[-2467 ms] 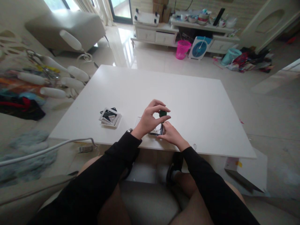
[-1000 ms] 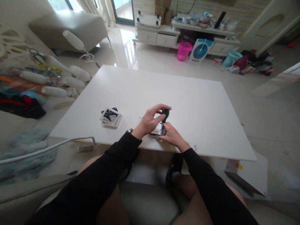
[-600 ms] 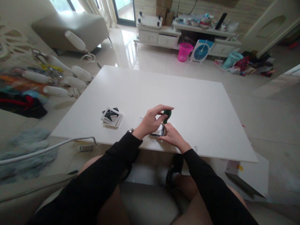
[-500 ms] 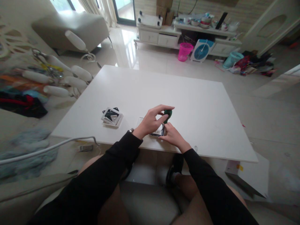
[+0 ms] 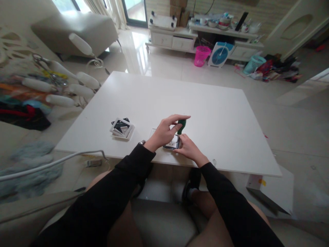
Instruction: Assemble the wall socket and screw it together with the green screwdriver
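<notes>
My left hand (image 5: 166,131) grips the green handle of a screwdriver (image 5: 181,126), its thumb and fingers around the handle and the forefinger stretched over the top. Below it lies a wall socket (image 5: 172,142) with a white face, dark slots and a dark frame, near the table's front edge. My right hand (image 5: 188,146) holds the socket's right side between thumb and fingers, close to the screwdriver's lower end. The tip of the screwdriver is hidden by the fingers. A clear flat piece (image 5: 153,131) shows partly behind my left hand.
The white table (image 5: 210,116) spreads out before me. On its left lies a stack of white and black frames and plates (image 5: 122,128). A small clear object (image 5: 214,161) is near the front edge. A lamp with white shades (image 5: 81,90) stands by the left edge.
The screwdriver's handle has tilted and shifted slightly left in my left hand. More of the socket's white face shows. My right hand keeps its hold.
</notes>
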Motion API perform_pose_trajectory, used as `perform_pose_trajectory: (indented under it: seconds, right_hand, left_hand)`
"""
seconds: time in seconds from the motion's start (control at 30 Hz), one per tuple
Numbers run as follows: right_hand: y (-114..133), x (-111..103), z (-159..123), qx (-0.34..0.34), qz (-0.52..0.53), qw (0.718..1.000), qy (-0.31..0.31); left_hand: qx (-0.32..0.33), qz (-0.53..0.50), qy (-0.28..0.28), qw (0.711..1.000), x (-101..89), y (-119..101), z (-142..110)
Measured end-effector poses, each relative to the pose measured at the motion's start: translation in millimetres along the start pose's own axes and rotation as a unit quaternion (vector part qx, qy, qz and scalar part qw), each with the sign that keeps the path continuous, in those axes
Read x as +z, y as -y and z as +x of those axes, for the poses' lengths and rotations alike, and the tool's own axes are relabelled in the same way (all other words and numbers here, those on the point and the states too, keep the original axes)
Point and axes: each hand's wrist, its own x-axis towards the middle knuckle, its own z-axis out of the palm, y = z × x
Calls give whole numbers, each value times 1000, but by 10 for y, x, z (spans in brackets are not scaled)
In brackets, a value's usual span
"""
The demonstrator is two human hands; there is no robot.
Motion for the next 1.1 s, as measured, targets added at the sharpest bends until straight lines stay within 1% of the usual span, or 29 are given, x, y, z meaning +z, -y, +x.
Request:
perform_pose_trajectory:
  seconds: [0.1, 0.23, 0.3, 0.37, 0.5, 0.57, 0.63, 0.77, 0.83, 0.93, 1.1]
  right_hand:
    - [-16, 14, -3, -5, 0, 1000, -5]
    - [-36, 25, -3, -3, -2, 1000, -8]
    - [-40, 25, -2, -2, -1, 1000, -7]
    - [-40, 23, -3, -6, 3, 1000, -7]
    - [-36, 23, -10, -8, 12, 1000, -10]
    - [-35, 25, -12, -5, 13, 1000, -11]
    - [-36, 27, -10, -2, 10, 1000, -10]
    - [-32, 20, 3, -1, 5, 1000, -5]
    - [-22, 11, 6, -1, 6, 1000, -1]
    - [-1, -4, 3, 0, 7, 1000, 2]
    - [2, -6, -6, 3, 7, 1000, 3]
  left_hand:
    - [-1, 4, -12, 1000, -4, -32, 9]
    - [3, 32, -66, 997, 17, -80, 13]
    - [-4, 33, -76, 997, 15, -65, 18]
    - [-9, 16, -59, 998, -6, -25, 27]
    - [-14, -38, 4, 999, -87, 47, 45]
    - [-17, -47, 19, 999, -115, 43, 39]
    - [-15, -38, 16, 999, -118, 18, 24]
    - [-6, -7, -30, 999, -64, -22, -2]
    - [-5, -5, -38, 999, -39, -21, 0]
    - [-3, -15, -22, 1000, -32, -3, 19]
    - [-15, -48, 24, 998, -59, 41, 24]
